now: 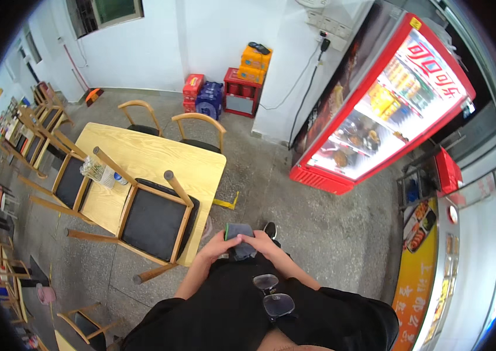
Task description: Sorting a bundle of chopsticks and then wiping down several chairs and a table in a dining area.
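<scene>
A folded grey cloth with a green edge [240,229] is gripped between my two hands, in front of my waist. My left hand [218,244] grips its left side, and my right hand [264,242] has the right side, the thumbs meeting over it. Part of the cloth hangs below the thumbs. Just left of my hands is a wooden table [164,151]. An upturned chair with a black seat [155,223] rests on its near end, legs pointing up.
Another upturned chair [69,180] lies across the table beside a white basket [107,176]. Two wooden chairs [199,131] stand at the far side. A red, lit drinks fridge [379,109] stands ahead right. A food counter [419,281] runs along the right. Stacked cartons [254,63] sit by the wall.
</scene>
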The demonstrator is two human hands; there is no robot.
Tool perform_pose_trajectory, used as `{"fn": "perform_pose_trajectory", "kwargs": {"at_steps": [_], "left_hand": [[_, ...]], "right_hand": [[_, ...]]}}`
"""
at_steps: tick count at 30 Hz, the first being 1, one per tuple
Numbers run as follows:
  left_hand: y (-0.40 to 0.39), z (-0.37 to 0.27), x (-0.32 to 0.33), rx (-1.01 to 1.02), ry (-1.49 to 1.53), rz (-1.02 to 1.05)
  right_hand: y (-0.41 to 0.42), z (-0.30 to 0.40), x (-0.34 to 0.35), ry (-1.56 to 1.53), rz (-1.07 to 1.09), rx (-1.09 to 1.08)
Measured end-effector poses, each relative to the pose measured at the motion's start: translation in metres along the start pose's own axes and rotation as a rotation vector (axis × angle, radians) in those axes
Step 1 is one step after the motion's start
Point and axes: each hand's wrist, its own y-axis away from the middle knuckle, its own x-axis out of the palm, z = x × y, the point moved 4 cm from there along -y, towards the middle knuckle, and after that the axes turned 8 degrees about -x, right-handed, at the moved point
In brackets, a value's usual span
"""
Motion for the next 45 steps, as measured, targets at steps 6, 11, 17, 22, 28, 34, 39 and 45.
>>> {"fn": "perform_pose_trajectory", "kwargs": {"at_steps": [6, 11, 17, 22, 28, 34, 39, 45], "left_hand": [[-0.062, -0.055, 0.015, 0.151, -0.074, -0.094], [-0.145, -0.095, 0.033, 0.173, -0.033, -0.3], [-0.201, -0.184, 0.083, 0.176, 0.076, -0.347], [-0.255, -0.219, 0.092, 0.169, 0.117, -0.413], [-0.276, -0.259, 0.087, 0.086, 0.168, -0.555], [-0.336, -0.277, 0.032, 0.082, 0.202, -0.602], [-0.405, -0.336, -0.03, 0.11, 0.024, -0.715], [-0.459, -0.465, -0.09, 0.207, -0.344, -0.779]], "right_hand": [[-0.073, 0.015, -0.063, -0.064, 0.105, -0.04], [-0.124, 0.063, -0.141, 0.012, 0.201, -0.13], [-0.169, 0.127, -0.238, 0.007, 0.238, -0.172], [-0.219, 0.147, -0.287, 0.033, 0.293, -0.148], [-0.281, 0.144, -0.302, 0.069, 0.302, -0.073], [-0.366, 0.154, -0.305, 0.18, 0.356, -0.023], [-0.444, 0.216, -0.322, 0.235, 0.301, -0.026], [-0.545, 0.32, -0.353, 0.325, 0.181, -0.153]]}}
